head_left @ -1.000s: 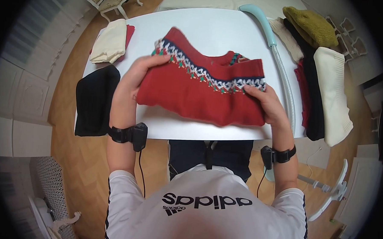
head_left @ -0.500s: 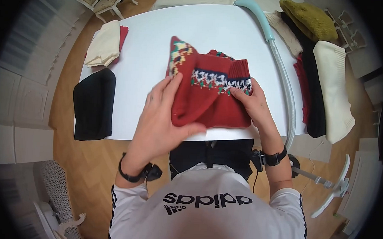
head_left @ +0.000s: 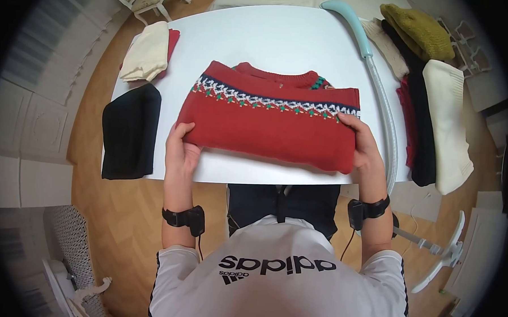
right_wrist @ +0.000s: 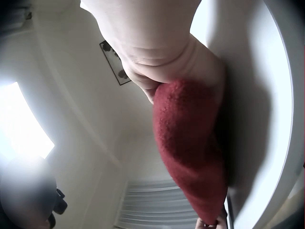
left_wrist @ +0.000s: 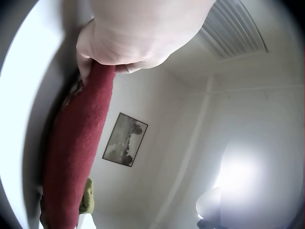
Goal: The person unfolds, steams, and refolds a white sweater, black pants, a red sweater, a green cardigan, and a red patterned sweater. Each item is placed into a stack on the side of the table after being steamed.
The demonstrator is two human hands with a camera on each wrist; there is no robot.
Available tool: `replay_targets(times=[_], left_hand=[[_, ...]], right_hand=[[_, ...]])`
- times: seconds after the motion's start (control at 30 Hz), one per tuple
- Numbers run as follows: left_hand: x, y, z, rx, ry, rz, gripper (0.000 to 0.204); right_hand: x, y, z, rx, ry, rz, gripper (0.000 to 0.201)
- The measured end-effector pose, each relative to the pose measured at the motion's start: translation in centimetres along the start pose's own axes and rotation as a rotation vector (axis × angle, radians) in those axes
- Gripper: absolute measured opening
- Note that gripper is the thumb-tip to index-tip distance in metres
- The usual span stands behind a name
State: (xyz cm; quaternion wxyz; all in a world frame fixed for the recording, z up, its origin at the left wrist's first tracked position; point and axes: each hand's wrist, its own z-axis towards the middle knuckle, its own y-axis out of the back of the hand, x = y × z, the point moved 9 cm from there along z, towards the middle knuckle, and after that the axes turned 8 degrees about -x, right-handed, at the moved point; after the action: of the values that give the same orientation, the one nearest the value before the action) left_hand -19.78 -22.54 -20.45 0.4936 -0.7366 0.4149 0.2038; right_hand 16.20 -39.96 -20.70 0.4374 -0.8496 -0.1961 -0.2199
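Note:
A red sweater point(head_left: 272, 122) with a navy, white and green patterned band is folded into a wide bundle over the near part of the white table. My left hand point(head_left: 180, 149) grips its lower left corner, thumb on top. At the right end my right hand point(head_left: 365, 143) pinches the side, thumb over the band. In the left wrist view the left hand point(left_wrist: 138, 33) holds the red knit point(left_wrist: 76, 148) by its edge. The right wrist view has the right hand point(right_wrist: 157, 52) around the thick folded end point(right_wrist: 190, 138); fingers underneath are mostly hidden.
A folded black garment point(head_left: 130, 133) lies at the left, with cream point(head_left: 147, 52) and red ones behind it. A steamer hose point(head_left: 381, 102) with a pale blue handle point(head_left: 350, 25) runs along the right, beside black, cream point(head_left: 445, 127) and mustard point(head_left: 418, 32) garments.
The left hand has let go of the folded-over left part and moved to the lower left corner, gripping there. The sweater's left side now lies spread outward; the right hand keeps its hold.

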Motion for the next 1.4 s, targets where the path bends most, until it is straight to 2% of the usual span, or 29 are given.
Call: replay_targets(times=[0.13, 0.17, 0.23, 0.27, 0.33, 0.37, 0.4, 0.43, 0.47, 0.5, 0.57, 0.6, 0.63, 0.67, 0.73, 0.77, 0.87, 0.93, 0.97, 1.03, 1.07, 1.13, 1.17, 1.2, 1.27, 1.3, 1.37, 1.4], left_hand=[[1.2, -2.7, -0.7, 0.098, 0.086, -0.057, 0.048], [1.4, -3.4, -1.1, 0.097, 0.083, -0.063, 0.048], [0.9, -4.0, -1.4, -0.002, -0.06, 0.104, 0.054], [1.3, -4.4, -1.6, 0.004, -0.061, 0.101, 0.054], [1.1, -5.1, -2.1, 0.017, -0.217, 0.398, 0.059], [-0.1, -5.5, -2.5, -0.035, -0.486, 0.678, 0.056], [0.4, -5.6, -2.7, -0.029, -0.484, 0.678, 0.056], [-1.6, -8.5, -6.2, -0.084, -1.005, 1.074, 0.055], [-1.1, -12.0, -10.4, -0.144, -1.539, 1.453, 0.054], [-0.1, -14.1, -12.0, 0.002, -1.594, 1.428, 0.048], [4.0, -17.0, -13.0, 0.452, -1.472, 1.292, 0.037], [6.5, -18.2, -12.5, 0.654, -1.245, 1.204, 0.035], [9.0, -19.1, -12.3, 0.716, -1.193, 1.301, 0.04], [11.0, -19.6, -11.9, 0.719, -1.225, 1.465, 0.046], [12.6, -20.5, -11.2, 0.701, -1.357, 1.493, 0.048], [12.8, -20.4, -11.2, 0.703, -1.361, 1.492, 0.048], [13.1, -20.1, -11.0, 0.743, -1.302, 1.467, 0.048], [13.1, -19.6, -10.1, 0.812, -1.184, 1.423, 0.049], [12.5, -19.2, -9.6, 0.8, -1.188, 1.429, 0.049], [11.1, -17.9, -7.0, 0.803, -0.611, 0.88, 0.047], [10.4, -18.0, -7.2, 0.797, -0.616, 0.889, 0.047], [10.0, -16.2, -5.7, 0.558, -0.086, 0.485, 0.045], [10.7, -15.0, -4.2, 0.534, 0.156, 0.158, 0.046], [10.6, -14.6, -3.5, 0.578, 0.139, -0.007, 0.048], [10.5, -15.1, -3.4, 0.634, 0.38, -0.214, 0.053], [10.1, -15.1, -3.8, 0.636, 0.375, -0.214, 0.053], [8.6, -12.9, -4.8, 0.314, 0.252, -0.021, 0.05], [8.4, -12.0, -5.2, 0.314, 0.252, -0.024, 0.05]], right_hand=[[2.1, -1.7, -2.4, 0.123, -0.001, 0.181, 0.041], [3.5, -2.7, -3.6, 0.139, 0.074, 0.191, 0.043], [5.4, -3.6, -4.9, 0.184, 0.17, 0.194, 0.046], [5.7, -3.3, -5.0, 0.186, 0.175, 0.191, 0.046], [6.2, -2.9, -5.4, 0.176, 0.224, 0.123, 0.044], [5.7, -4.0, -6.1, 0.161, 0.218, 0.104, 0.038], [5.5, -3.3, -5.8, 0.157, 0.223, 0.105, 0.038], [4.6, -1.7, -5.0, 0.104, 0.196, 0.059, 0.035], [3.9, -1.0, -4.7, 0.052, 0.166, 0.011, 0.032], [3.5, -0.5, -4.9, 0.006, 0.165, 0.028, 0.029], [3.2, 0.5, -5.2, -0.017, 0.155, 0.026, 0.029], [3.0, 0.8, -5.3, -0.036, 0.151, 0.028, 0.029], [2.8, 0.8, -5.5, -0.033, 0.149, 0.024, 0.029], [2.8, 1.2, -5.6, -0.071, 0.164, 0.006, 0.029], [2.7, 1.7, -5.9, -0.109, 0.183, -0.01, 0.029], [2.8, 1.6, -5.9, -0.089, 0.198, -0.02, 0.029], [3.2, 0.0, -6.0, -0.02, 0.217, -0.023, 0.028], [3.3, -2.6, -6.0, 0.038, 0.21, -0.026, 0.028], [3.5, -4.5, -5.7, 0.083, 0.229, -0.021, 0.027], [4.0, -8.6, -5.5, 0.176, 0.247, -0.029, 0.034], [3.6, -10.5, -4.9, 0.184, 0.243, -0.024, 0.034], [2.9, -15.8, -4.3, 0.384, 0.322, -0.019, 0.051], [1.7, -16.7, -3.3, 0.365, 0.349, -0.109, 0.062], [0.3, -17.3, -2.0, 0.345, 0.377, -0.201, 0.073], [-2.2, -18.6, 0.4, 0.314, 0.448, -0.512, 0.071], [-2.8, -18.8, 1.2, 0.31, 0.441, -0.647, 0.072], [-2.8, -19.1, 1.5, 0.342, 0.451, -0.761, 0.069], [-2.9, -19.2, 1.6, 0.37, 0.461, -0.871, 0.067]])
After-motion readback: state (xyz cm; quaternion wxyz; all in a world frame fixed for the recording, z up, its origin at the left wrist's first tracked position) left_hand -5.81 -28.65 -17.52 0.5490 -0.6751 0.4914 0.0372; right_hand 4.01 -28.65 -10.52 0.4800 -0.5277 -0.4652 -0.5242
